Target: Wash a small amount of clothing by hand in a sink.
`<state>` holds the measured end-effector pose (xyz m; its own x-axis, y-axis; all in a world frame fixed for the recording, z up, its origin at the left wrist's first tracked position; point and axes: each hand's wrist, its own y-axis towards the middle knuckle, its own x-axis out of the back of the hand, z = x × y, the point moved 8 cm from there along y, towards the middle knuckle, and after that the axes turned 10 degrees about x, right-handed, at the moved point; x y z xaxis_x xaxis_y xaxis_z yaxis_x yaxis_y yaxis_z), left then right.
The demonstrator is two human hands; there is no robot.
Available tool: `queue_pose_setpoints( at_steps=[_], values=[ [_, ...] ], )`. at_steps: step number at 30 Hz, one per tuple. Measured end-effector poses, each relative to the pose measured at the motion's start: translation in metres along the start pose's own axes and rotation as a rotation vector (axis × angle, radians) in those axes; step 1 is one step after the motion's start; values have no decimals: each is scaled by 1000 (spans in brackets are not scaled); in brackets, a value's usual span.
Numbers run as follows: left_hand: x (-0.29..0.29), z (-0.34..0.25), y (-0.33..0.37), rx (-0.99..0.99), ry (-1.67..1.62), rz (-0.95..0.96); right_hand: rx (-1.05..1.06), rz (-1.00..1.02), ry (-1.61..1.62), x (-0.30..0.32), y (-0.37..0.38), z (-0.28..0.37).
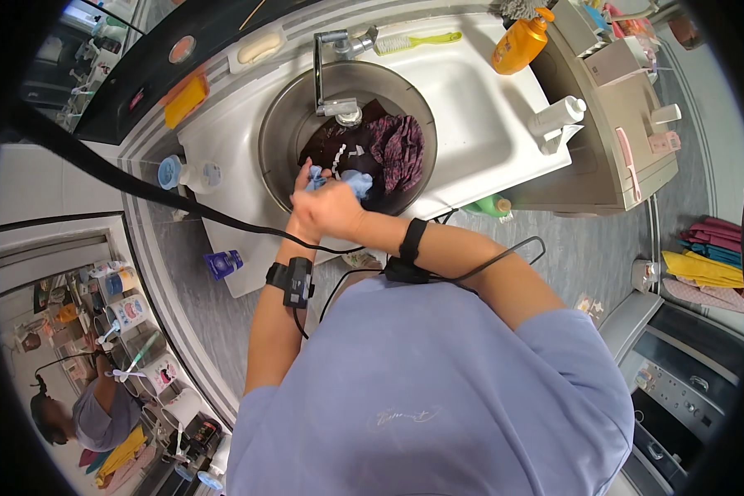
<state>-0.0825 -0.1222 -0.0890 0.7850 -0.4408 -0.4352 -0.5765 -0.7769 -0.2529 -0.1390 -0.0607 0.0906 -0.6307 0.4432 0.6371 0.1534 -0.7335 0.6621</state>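
A round metal basin (429,124) sits in the white sink under the faucet (319,70). Dark water and dark fabric fill it, with a purple-and-black patterned cloth (403,149) on its right side. At the basin's near edge my left hand (301,194) and my right hand (332,208) are pressed close together, both closed on a small light-blue cloth (356,183). Part of that cloth pokes out between the left fingers, and another part hangs beyond the right fist. My right hand hides much of the left one.
An orange pump bottle (521,45), a green-handled brush (417,41) and a white bottle (558,116) stand or lie around the sink. Soap (259,50) rests behind it. A purple tube (224,264) lies near left. A black cable (161,194) crosses the left side.
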Motion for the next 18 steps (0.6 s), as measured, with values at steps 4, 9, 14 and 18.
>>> queue_pose_setpoints(
  at_steps=[4, 9, 14, 18],
  values=[
    [-31, 7, 11, 431, -461, -2, -2, -35, -64, 6, 5, -38],
    [-60, -7, 0, 546, -583, -3, -131, -111, -185, 15, 0, -85],
    [-33, -10, 4, 502, -592, 57, -36, 11, -129, 3, 10, -33],
    [-39, -31, 17, 451, -792, 553, 196, 15, -2, 1, 6, 21]
  ],
)
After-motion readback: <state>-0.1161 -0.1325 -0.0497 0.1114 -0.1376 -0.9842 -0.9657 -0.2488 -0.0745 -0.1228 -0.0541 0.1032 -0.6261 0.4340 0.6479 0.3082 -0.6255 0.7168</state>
